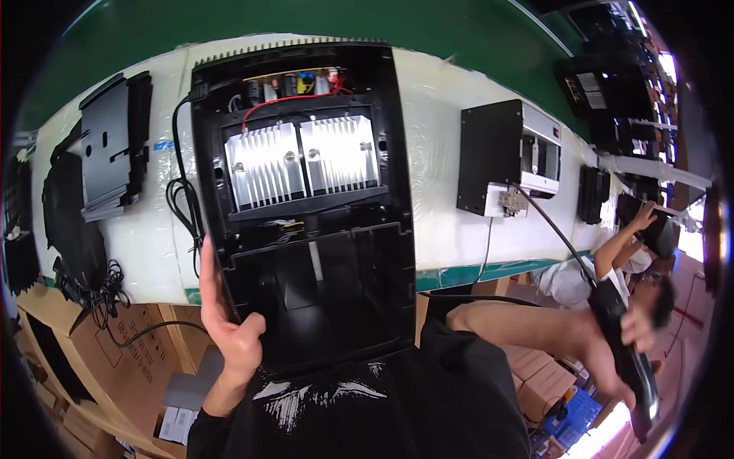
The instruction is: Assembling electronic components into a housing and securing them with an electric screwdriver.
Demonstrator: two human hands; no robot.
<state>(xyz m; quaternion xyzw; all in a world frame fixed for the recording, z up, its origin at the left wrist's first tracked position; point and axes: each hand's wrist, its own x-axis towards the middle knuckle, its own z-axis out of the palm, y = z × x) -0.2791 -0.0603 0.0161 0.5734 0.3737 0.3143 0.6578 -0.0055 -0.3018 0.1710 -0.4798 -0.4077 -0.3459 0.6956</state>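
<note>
"green surface (428,23) filled the space past the counter's far edge, and white sheeting (436,183) covered the counter (459,275) itself. where was the black housing (399,145)?"

"it lay open across the counter, from by the far edge to out over the near edge, close to the shirt (329,413). two silver finned blocks (267,172) sat in its farther half."

"and the power driver (610,306)?"

"out beyond the near edge, on the right. its thin shaft slanted back over the counter to the metal outlet (512,201) of the boxy machine (493,157). i couldn't tell whether the tip touched."

"how was that best handled?"

"i'd say by lining the shaft up with the outlet, pressing lightly and drawing off straight, with no sideways knock. on the left, a steadying touch was enough; a hard push might have tipped the housing over the near edge."

"how did things lie against the fingers?"

"the left fingers (207,275) lay along the housing's left wall, touching it from outside, one stretched straight, the thumb bent by the rim. i couldn't tell whether they squeezed. the right fingers (637,329) were blurred, but looked wrapped around the driver's body, well apart from the housing."
</note>
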